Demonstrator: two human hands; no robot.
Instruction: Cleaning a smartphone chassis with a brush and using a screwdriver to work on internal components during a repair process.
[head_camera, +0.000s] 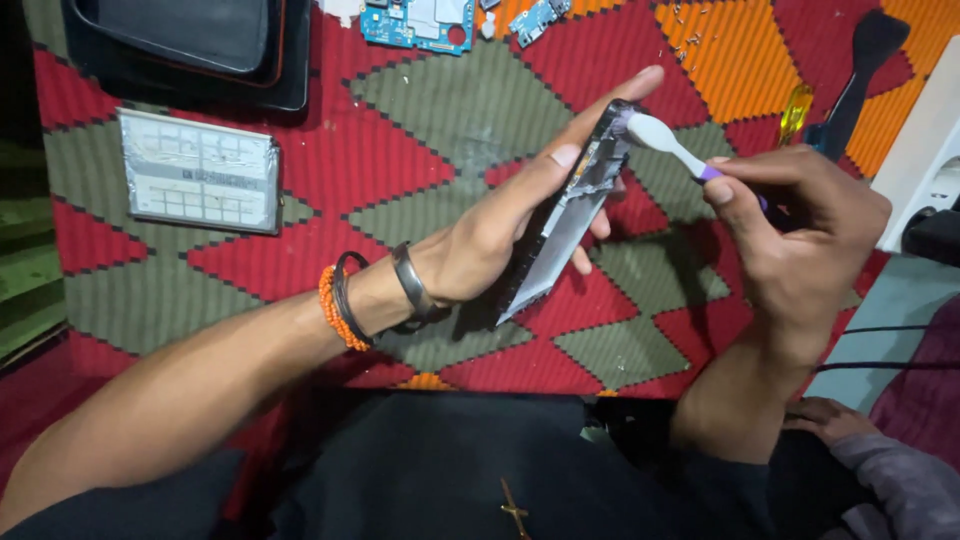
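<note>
The left hand (500, 225) grips a dark, flat phone frame with a pale inner panel (565, 225), tilted on edge above the red, grey and orange patterned cloth surface (420, 140), thumb along one long side and fingers behind. The right hand (800, 240) is closed around a white-headed toothbrush with a purple neck (665, 140), its bristles touching the frame's top end, at about one o'clock from the left hand.

Judging by what lies about, the phone is already stripped: a blue circuit board (415, 22) rests at twelve o'clock, a silver rectangular battery-like pack (200, 172) at nine o'clock, and a black flat panel (190, 40) at eleven o'clock. The brush sits only at the frame's upper corner, so most of the frame seems not yet brushed. A black plastic pry tool (860, 70) lies at two o'clock.
</note>
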